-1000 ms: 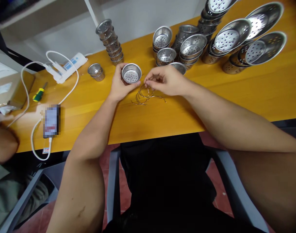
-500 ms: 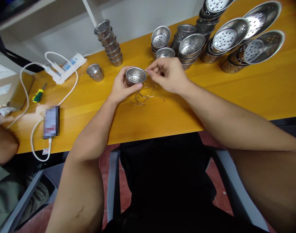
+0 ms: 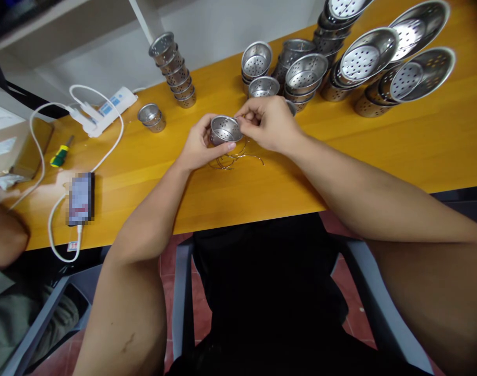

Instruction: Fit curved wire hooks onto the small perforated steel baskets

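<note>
My left hand is wrapped round a small perforated steel cup, holding it just above the orange table. My right hand pinches at the cup's right rim; a thin wire piece seems to be between its fingers, but it is too small to be sure. A loose bundle of curved wire pieces lies on the table directly under both hands.
Stacks of perforated steel cups and larger strainer bowls line the back of the table. A single cup, power strip, white cable, screwdriver and phone lie left. Another person's arm is at the far left edge.
My right hand lifted from the wire bundle up to the cup's rim. My left hand tilted the cup and brought it right, closer to my right hand.
</note>
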Demonstrator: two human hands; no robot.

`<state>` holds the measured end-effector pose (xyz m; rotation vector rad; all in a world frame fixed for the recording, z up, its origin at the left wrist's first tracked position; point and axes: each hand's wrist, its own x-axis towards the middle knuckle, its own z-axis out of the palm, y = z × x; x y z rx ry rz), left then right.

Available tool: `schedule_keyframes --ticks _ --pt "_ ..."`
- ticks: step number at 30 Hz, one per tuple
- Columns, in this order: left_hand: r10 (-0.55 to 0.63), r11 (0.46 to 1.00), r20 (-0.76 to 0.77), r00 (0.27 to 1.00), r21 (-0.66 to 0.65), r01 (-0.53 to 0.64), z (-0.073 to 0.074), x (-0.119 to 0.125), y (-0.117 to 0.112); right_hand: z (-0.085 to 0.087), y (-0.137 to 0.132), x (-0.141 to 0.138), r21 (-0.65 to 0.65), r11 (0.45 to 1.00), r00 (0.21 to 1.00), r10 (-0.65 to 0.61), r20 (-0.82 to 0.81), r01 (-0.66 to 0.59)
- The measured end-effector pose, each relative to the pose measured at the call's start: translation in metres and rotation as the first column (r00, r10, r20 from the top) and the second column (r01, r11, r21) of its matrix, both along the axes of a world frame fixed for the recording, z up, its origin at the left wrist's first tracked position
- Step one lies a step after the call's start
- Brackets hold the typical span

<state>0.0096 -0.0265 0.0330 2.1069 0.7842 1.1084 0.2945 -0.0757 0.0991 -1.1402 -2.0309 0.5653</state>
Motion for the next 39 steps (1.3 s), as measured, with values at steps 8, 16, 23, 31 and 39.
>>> schedule_keyframes --ticks 8,16,23,31,39 --pt "-0.014 1.0 -0.013 1.0 0.018 0.014 -0.005 -0.002 0.001 -0.002 0.002 0.0 0.003 1.0 1.0 -0.005 0.03 0.005" --pt "0.007 1.0 -0.117 0.993 0.019 -0.005 0.009 -0.002 -0.013 -0.004 0.0 -0.002 0.023 1.0 1.0 -0.01 0.013 0.01" --pt "-0.058 0.987 -0.145 0.988 0.143 0.078 0.001 0.005 -0.013 -0.016 0.006 -0.016 0.018 1.0 0.971 0.014 -0.239 -0.01" --pt "0.008 0.983 -0.074 0.997 0.181 0.006 -0.003 0.011 -0.013 -0.022 0.01 -0.021 0.006 0.993 0.911 0.107 -0.399 -0.115" --pt "-0.058 0.997 -0.018 0.998 0.058 0.059 -0.005 -0.005 -0.002 -0.004 0.008 -0.002 -0.116 0.85 0.787 0.412 -0.459 -0.513"
